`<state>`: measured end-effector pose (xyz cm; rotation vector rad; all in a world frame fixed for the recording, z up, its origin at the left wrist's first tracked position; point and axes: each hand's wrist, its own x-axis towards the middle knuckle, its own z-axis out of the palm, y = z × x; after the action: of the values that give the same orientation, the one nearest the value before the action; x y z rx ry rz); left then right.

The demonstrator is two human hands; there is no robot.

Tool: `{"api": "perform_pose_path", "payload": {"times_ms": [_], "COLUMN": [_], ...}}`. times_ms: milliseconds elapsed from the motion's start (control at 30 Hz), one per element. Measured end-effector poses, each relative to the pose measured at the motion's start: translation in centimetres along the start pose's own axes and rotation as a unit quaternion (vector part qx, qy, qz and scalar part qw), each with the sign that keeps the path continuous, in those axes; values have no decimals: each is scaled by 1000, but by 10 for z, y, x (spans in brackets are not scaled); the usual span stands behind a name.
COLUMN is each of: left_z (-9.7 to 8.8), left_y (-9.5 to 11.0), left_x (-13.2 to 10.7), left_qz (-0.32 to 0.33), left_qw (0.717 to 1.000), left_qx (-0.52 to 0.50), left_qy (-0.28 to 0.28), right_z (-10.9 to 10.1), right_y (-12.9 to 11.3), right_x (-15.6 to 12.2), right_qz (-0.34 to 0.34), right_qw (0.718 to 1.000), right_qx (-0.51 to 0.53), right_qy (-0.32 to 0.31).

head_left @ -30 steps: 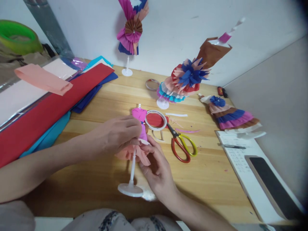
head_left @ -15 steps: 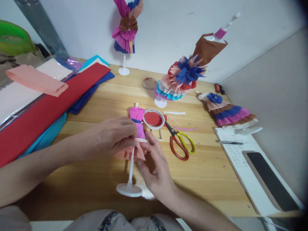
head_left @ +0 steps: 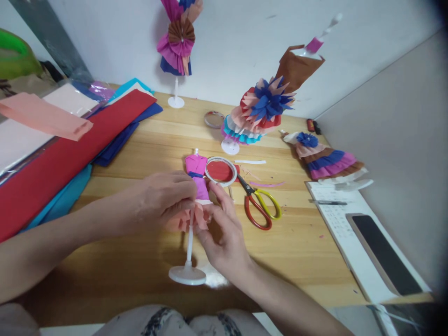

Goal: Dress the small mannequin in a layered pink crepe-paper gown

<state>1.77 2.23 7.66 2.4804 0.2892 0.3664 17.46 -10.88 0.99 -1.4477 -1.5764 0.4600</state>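
A small dress form (head_left: 197, 170) in magenta paper with a blue waist band tilts away from me on a white stand (head_left: 187, 275). Around its lower edge runs a peach crepe paper strip (head_left: 200, 217), gathered in folds. My left hand (head_left: 175, 196) pinches the strip at the left of the form, thumb and fingers together. On the other side my right hand (head_left: 224, 233) has its thumb and fingers closed on the strip's right part, fingertips close to the form. Just beyond the form lies a roll of double-sided tape (head_left: 221, 171).
Scissors (head_left: 259, 203) with red and yellow handles lie right of the tape among paper scraps. Folded crepe paper (head_left: 70, 158) covers the left side. Three finished paper dresses, including a tiered one (head_left: 329, 161), are farther back. A phone (head_left: 385, 254) rests on a white board at right.
The view has shifted slightly, so the background sits a little left and up. Both hands stay at the peach strip, with the right fingers moved slightly along it.
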Motion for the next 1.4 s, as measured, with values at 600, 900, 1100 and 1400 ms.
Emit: {"api": "perform_pose_path", "payload": {"times_ms": [600, 900, 1100, 1400], "left_z": [9, 43, 51, 53], "left_y": [11, 18, 12, 8], "left_x": [2, 10, 13, 10], "left_qz": [37, -65, -73, -23], "left_qw": [976, 969, 970, 962], "left_qx": [201, 183, 174, 228], "left_qy": [80, 150, 155, 149], "right_z": [-4, -6, -6, -6], "right_y": [5, 5, 6, 6], "right_x": [11, 9, 10, 10], "right_qz": [-9, -57, -83, -87], "right_qw": [998, 997, 993, 993], "right_qx": [15, -7, -55, -58], "right_qy": [63, 55, 56, 57]}}
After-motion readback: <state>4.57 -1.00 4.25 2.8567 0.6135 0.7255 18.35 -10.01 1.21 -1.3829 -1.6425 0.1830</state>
